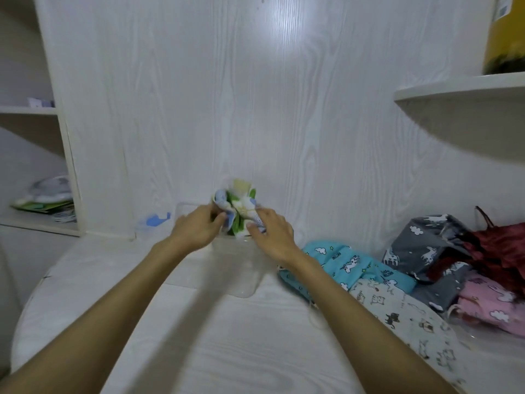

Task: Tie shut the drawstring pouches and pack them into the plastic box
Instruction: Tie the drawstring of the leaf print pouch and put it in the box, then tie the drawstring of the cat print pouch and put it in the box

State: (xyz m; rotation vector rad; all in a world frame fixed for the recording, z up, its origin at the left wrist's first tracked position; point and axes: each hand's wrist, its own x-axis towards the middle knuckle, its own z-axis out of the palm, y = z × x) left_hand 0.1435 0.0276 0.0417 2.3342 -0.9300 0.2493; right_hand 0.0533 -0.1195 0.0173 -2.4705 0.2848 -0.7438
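Observation:
A green, blue and white drawstring pouch point(237, 207) stands upright, its neck gathered, over the far end of a clear plastic box point(241, 280) on the white table. My left hand point(196, 228) grips its left side and my right hand point(271, 231) grips its right side, fingers curled into the fabric. The pouch's lower part is hidden behind my hands. To the right lie more pouches: a turquoise one point(349, 265), a white cat-print one point(397, 317), a grey one point(426, 243), a pink one point(488, 305) and a dark red one point(502, 245).
A clear lid with a blue clasp point(154, 220) leans against the white wall panel behind the box. Open shelves with folded items point(48, 197) stand at the left. A curved shelf point(460, 92) juts out at the upper right, carrying a yellow container point(505, 38).

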